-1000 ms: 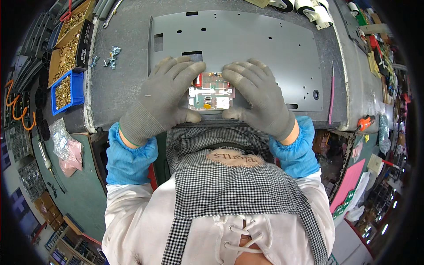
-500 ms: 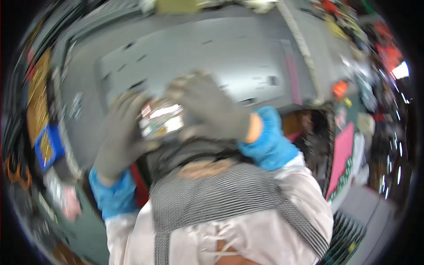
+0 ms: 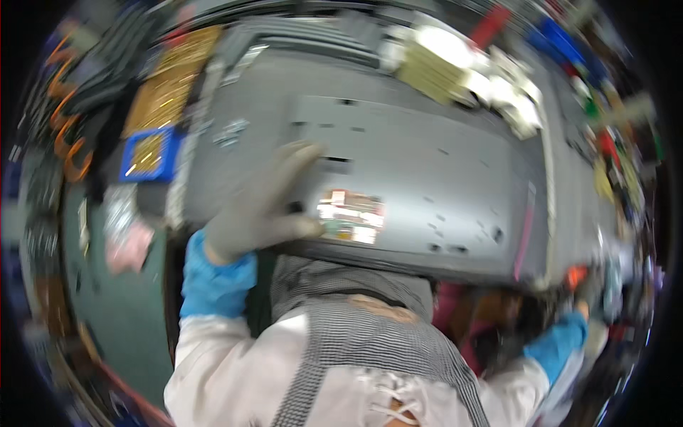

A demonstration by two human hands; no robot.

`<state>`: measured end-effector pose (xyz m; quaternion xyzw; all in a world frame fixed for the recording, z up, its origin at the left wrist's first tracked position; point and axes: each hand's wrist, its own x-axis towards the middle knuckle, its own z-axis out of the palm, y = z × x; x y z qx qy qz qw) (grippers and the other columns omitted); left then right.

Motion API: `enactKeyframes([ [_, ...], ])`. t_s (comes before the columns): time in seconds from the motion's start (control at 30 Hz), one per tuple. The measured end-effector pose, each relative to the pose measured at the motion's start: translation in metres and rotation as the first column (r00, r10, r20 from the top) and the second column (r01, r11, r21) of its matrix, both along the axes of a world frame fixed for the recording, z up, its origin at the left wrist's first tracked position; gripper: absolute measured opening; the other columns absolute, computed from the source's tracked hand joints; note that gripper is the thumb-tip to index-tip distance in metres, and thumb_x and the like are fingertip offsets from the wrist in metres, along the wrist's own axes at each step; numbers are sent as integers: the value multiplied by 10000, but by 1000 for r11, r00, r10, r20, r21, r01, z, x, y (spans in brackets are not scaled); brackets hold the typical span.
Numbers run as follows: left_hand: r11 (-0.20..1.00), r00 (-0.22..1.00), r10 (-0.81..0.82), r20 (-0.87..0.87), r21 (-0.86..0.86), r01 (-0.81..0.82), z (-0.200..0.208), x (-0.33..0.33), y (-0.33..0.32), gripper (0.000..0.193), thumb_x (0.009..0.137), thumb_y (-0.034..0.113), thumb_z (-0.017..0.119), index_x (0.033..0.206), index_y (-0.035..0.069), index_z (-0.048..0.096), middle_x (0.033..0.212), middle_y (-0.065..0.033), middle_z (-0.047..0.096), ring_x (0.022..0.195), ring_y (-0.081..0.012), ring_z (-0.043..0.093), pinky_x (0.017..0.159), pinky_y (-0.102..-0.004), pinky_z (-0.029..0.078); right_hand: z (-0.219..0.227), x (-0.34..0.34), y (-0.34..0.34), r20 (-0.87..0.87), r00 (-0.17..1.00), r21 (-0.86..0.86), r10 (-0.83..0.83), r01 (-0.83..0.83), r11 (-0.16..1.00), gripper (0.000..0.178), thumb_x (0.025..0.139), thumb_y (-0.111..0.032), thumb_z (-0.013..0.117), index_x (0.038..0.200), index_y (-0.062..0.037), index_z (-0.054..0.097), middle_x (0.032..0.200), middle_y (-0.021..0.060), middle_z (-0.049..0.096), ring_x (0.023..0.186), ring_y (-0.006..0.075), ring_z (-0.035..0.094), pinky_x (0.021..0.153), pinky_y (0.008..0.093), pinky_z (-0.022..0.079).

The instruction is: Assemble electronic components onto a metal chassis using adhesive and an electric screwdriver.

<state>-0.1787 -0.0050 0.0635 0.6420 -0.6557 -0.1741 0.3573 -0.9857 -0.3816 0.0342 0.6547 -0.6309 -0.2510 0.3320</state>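
A flat grey metal panel (image 3: 405,156) with small slots lies on the grey work surface in front of me. On its near edge sits a small shiny rectangular piece (image 3: 350,215) with pink, green and white patches; I cannot make out its kind. My left hand (image 3: 260,210), in a grey glove with a blue sleeve cuff, is just left of that piece, with thumb and fingers apart and nothing visible in them. Far to the right, my right hand (image 3: 589,288) reaches past the table's edge, near an orange thing (image 3: 575,275). Its fingers are smeared by motion.
A blue tray (image 3: 148,155) with gold-coloured parts stands at the left, below a cardboard box (image 3: 174,78) of similar parts. Small clear pieces (image 3: 230,133) lie left of the panel. Yellowish blocks and white gloves or cloths (image 3: 505,92) lie behind it. A pink strip (image 3: 525,231) runs along the right.
My right hand has left the shiny piece and moved far right. My left hand has come slightly off the piece, fingers apart. The whole view has turned.
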Motion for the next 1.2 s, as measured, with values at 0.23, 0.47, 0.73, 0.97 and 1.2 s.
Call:
enactKeyframes([
  [0.23,739,718,662,-214,30,-673,0,96,64,529,860,281,751,1307,34,613,1171,-158,691,1099,-307,666,975,-387,505,-31,-27,-69,327,940,196,100,-171,966,457,932,-60,486,1384,-87,550,1494,146,496,1394,348,441,1159,397,364],
  [0.47,494,508,740,442,156,-855,12,259,87,528,838,320,745,1278,43,653,1150,-165,722,1075,-289,694,936,-381,528,-2,18,-19,245,920,-10,305,-312,950,440,943,-81,471,1370,-51,573,1454,164,537,1435,358,397,1179,423,325],
  [0.73,303,359,616,701,210,-930,36,268,51,486,784,363,751,1178,80,717,1133,-166,728,1045,-321,699,881,-439,548,29,16,47,628,313,-522,713,-509,684,454,956,-167,492,1361,33,533,1411,215,552,1333,322,517,1142,424,398],
  [0.97,405,456,703,546,220,-888,5,234,144,486,749,409,770,1098,72,733,1100,-196,719,1041,-343,687,902,-427,532,27,167,53,783,-414,-615,465,-399,681,480,992,-269,478,1351,44,530,1373,230,566,1304,332,533,1124,443,413],
  [1.2,462,485,596,640,221,-859,11,222,129,269,853,333,701,1052,161,756,1049,-138,728,1003,-339,680,874,-454,528,75,439,175,495,-868,-610,39,-316,727,706,1000,-557,446,1326,65,522,1253,248,602,1218,350,570,1075,478,440],
])
